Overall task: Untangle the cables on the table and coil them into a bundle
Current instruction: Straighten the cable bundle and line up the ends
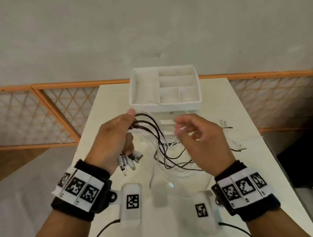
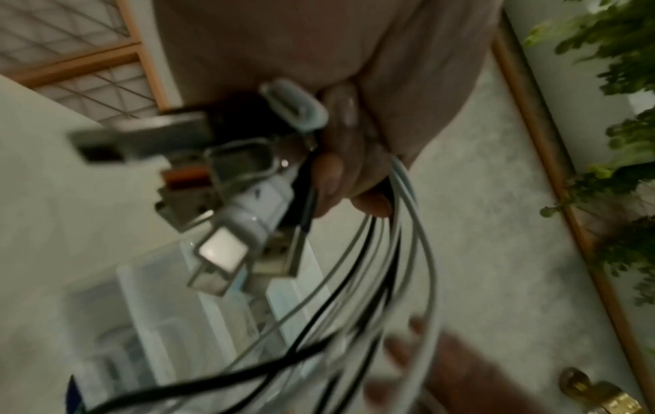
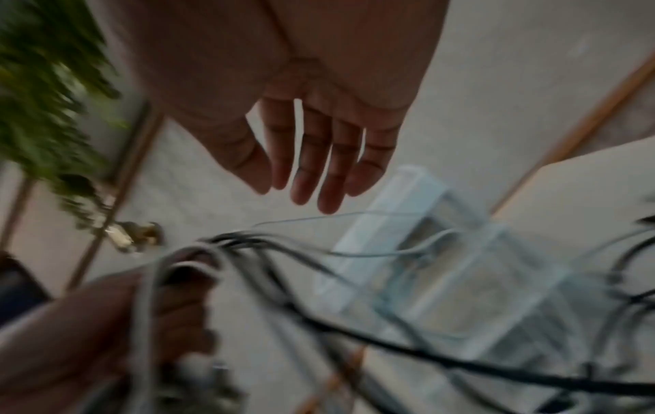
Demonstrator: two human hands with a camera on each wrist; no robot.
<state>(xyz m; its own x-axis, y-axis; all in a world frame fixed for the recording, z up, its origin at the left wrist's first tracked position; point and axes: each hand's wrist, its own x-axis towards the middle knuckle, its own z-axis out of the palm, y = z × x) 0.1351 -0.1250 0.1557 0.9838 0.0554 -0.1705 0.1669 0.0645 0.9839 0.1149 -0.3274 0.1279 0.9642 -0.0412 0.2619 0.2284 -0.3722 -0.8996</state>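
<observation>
My left hand grips a bunch of black and white cables above the table, fingers curled round them. Their USB plugs hang out below the fist, seen close up as metal and white plugs. The cables arc right and trail onto the table in loose loops. My right hand hovers to the right of the bunch, fingers straight and spread, holding nothing. In the right wrist view the cables pass below that hand, blurred.
A white compartment tray stands on a raised stand at the far edge of the pale table. Loose cable ends lie at the right. An orange lattice screen and a potted plant stand beyond.
</observation>
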